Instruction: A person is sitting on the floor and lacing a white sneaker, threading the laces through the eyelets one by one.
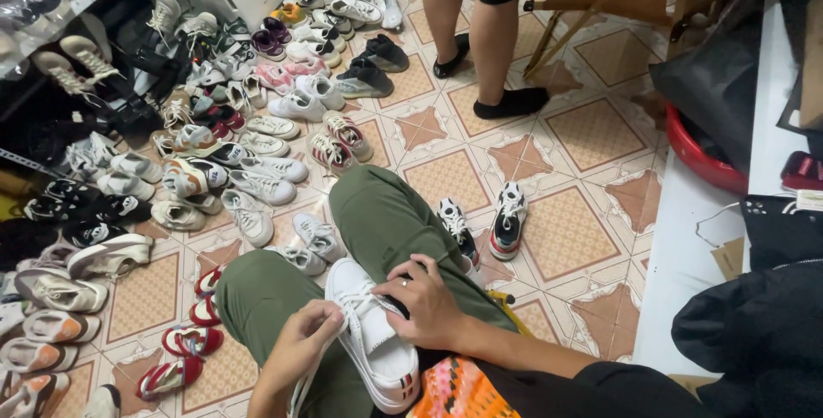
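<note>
White sneaker (375,336) on lap, right hand (426,300) clasping it, left hand (302,341) pinching lace (319,362)

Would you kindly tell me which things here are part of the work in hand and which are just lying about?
In hand:
- white sneaker on the lap
- its white lace, pinched by the left hand
- right hand steadying the shoe

Lying about:
- black-and-white pair on the floor tiles
- shoe pile
- red basin

Hidden and cut off

The standing person (480,6) is cut off above the thighs by the top edge. The right hand (429,302) covers the white shoe's (373,341) opening. The shoes at far left (26,384) run out of view.
</note>
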